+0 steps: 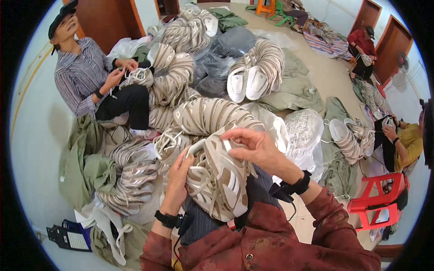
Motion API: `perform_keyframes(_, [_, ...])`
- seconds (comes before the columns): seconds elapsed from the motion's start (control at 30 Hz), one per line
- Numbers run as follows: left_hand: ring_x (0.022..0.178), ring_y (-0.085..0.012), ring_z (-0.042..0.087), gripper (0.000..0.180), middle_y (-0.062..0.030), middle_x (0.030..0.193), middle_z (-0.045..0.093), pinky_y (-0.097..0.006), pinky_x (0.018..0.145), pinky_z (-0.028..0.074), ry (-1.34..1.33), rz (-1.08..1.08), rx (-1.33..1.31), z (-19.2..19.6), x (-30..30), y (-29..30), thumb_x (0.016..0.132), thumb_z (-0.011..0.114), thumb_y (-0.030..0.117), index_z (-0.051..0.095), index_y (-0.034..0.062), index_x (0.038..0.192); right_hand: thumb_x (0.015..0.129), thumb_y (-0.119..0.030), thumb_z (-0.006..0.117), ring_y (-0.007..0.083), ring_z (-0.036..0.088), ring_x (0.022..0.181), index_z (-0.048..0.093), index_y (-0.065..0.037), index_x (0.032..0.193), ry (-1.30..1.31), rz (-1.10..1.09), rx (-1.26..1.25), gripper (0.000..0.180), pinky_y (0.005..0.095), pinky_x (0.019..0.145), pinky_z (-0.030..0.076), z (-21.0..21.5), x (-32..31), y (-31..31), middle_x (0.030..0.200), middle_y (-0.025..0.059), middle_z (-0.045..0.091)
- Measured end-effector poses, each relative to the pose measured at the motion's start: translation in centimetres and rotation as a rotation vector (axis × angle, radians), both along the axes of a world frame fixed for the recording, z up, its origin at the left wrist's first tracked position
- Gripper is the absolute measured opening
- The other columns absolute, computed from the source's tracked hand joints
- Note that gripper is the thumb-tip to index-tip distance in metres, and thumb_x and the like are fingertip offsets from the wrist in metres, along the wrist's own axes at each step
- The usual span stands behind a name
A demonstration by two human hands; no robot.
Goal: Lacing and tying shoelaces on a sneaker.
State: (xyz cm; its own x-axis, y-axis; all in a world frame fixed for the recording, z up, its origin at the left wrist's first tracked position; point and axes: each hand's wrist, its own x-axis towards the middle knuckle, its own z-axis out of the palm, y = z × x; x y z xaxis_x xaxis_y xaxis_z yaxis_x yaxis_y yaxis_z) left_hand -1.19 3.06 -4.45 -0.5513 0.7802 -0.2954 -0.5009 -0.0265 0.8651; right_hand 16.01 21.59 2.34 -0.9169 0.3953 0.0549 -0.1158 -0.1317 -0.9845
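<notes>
A beige and white shoe upper (pixel 235 192) with pale stripes lies across my lap. Close against its left side is a second, laced shoe upper (pixel 199 180) of the same kind. My left hand (pixel 177 175) grips the left edge of the pair, thumb at the opening. On the far right side, my right hand (pixel 257 147) has its thumb and index finger closed at the collar of the striped upper, near a small white piece. Part of what lies between these fingertips is hidden. Just beyond both hands curves a long row of nested shoe uppers (pixel 212 115).
More stacked uppers (pixel 131 185) lie at my left, and another curved stack (pixel 264 67) stands farther off. A co-worker (pixel 86 81) sits at far left with laces in hand. Clear plastic bags (pixel 305 135) and a red stool (pixel 377 201) are to the right.
</notes>
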Motion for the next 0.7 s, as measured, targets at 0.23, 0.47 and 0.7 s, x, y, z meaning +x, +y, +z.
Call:
perform_keyframes(0.23, [0.117, -0.0147, 0.056, 0.05, -0.0096, 0.135, 0.056, -0.029, 0.098, 0.046, 0.025, 0.015, 0.071, -0.9, 0.5, -0.1, 0.096, 0.058, 0.011, 0.047, -0.0005, 0.143, 0.085, 0.0, 0.072, 0.0083, 0.063, 0.093, 0.066, 0.002, 0.117, 0.016, -0.055, -0.204, 0.032, 0.0232, 0.082, 0.052, -1.5, -0.2, 0.4, 0.107, 0.0038, 0.068])
perform_keyframes(0.47, [0.106, -0.0139, 0.061, 0.047, -0.0069, 0.125, 0.062, -0.027, 0.092, 0.049, 0.239, -0.086, -0.118, 0.4, 1.3, 1.5, 0.096, 0.06, 0.013, 0.05, -0.0003, 0.14, 0.083, -0.003, 0.073, 0.0086, 0.062, 0.079, 0.067, 0.001, 0.112, -0.029, -0.206, -0.343, 0.03, 0.0216, 0.068, 0.05, -3.2, -0.8, 1.0, 0.096, 0.0024, 0.067])
perform_keyframes(0.7, [0.107, -0.016, 0.063, 0.035, -0.0066, 0.121, 0.063, -0.03, 0.09, 0.053, 0.036, -0.07, 0.072, -1.8, 0.9, 1.7, 0.103, 0.051, 0.025, 0.056, 0.0025, 0.13, 0.079, -0.006, 0.069, 0.0173, 0.065, 0.084, 0.068, 0.004, 0.098, 0.066, -0.26, 0.466, 0.022, 0.0293, 0.074, 0.051, -2.8, -3.8, -2.7, 0.093, 0.0089, 0.068])
